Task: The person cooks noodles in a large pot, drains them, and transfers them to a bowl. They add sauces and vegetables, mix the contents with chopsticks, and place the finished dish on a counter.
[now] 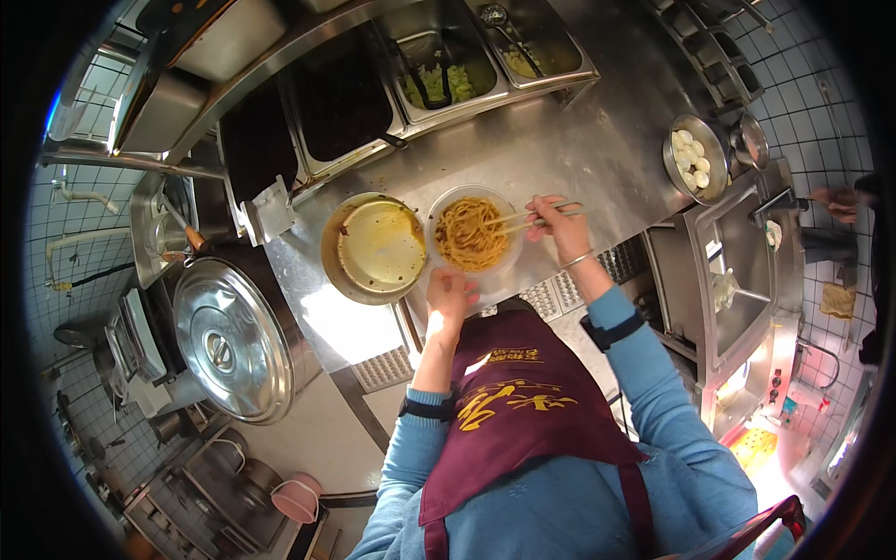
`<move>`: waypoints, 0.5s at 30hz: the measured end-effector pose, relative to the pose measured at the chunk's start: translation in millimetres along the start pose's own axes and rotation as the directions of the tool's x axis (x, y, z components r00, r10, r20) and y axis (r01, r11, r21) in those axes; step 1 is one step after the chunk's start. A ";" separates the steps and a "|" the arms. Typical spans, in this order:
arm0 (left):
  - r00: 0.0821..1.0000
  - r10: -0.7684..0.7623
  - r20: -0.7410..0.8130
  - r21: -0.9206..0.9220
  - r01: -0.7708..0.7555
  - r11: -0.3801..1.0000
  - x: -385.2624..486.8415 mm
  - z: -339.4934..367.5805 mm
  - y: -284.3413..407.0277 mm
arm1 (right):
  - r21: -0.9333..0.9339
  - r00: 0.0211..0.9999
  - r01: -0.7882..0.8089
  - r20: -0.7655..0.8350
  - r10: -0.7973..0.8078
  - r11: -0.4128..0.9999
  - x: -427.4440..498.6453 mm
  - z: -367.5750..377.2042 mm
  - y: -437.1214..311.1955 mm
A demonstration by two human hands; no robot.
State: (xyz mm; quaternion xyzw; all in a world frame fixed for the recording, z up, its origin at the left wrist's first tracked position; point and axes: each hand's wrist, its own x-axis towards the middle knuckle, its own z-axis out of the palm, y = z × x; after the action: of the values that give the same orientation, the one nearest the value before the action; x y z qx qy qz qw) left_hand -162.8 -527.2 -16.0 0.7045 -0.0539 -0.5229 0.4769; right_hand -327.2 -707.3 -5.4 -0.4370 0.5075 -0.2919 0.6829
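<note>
A clear round plastic bowl [515,253] stands on the steel counter with sauced noodles [470,234] inside. My right hand [560,225] grips a pair of light chopsticks [521,222], whose tips are in the noodles. At the bowl's near rim is my left hand [450,297], its curled fingers holding the edge; the fingertips are partly hidden. Touching or almost touching the bowl on its left is a round metal pan [381,245] with oily yellow residue and dark bits inside. The pan's handle points towards me, beside my left wrist.
Behind the bowl are steel food pans, one with chopped greens [458,84] and tongs. A steel bowl of peeled eggs [693,159] stands at the right. Left of the counter [602,147] is a large lidded pot [231,343]. A pink bucket [296,497] stands lower left.
</note>
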 end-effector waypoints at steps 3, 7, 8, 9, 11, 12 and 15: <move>0.999 -0.016 -0.029 -0.064 0.015 0.998 7.8 8.5 -6.7 | -0.064 1.000 0.029 -0.009 -0.030 0.998 0.0 -4.1 -21.5; 0.999 -0.011 0.035 -0.143 0.016 0.990 1.4 11.4 2.1 | -0.069 0.993 0.120 0.023 -0.119 0.990 -8.0 42.6 -34.7; 0.999 -0.002 0.033 -0.148 0.007 0.989 -0.1 12.8 4.0 | -0.058 0.991 0.083 0.114 -0.076 0.995 -11.8 42.8 -38.7; 0.997 0.041 0.061 -0.178 -0.029 0.984 -1.0 15.4 5.3 | -0.034 0.972 0.028 0.235 -0.020 0.999 -12.3 43.9 -40.2; 1.000 -0.011 0.009 -0.183 0.012 0.983 -3.3 19.2 6.8 | -0.139 0.985 0.012 0.173 0.012 0.990 -13.5 33.7 -42.0; 1.000 -0.014 -0.015 -0.219 0.010 0.976 -4.4 21.7 7.0 | -0.222 0.995 0.015 0.104 0.009 0.975 -10.8 21.8 -44.1; 0.998 -0.066 -0.009 -0.184 0.064 0.981 -9.4 28.6 6.5 | -0.281 0.995 0.100 0.021 -0.098 0.955 -3.3 9.4 -40.1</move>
State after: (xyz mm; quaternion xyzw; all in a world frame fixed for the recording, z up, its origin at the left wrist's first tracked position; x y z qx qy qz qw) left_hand -186.8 -542.9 -4.8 0.6630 0.0212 -0.5355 0.5228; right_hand -317.5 -719.6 32.9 -0.5554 0.5189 -0.2490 0.6002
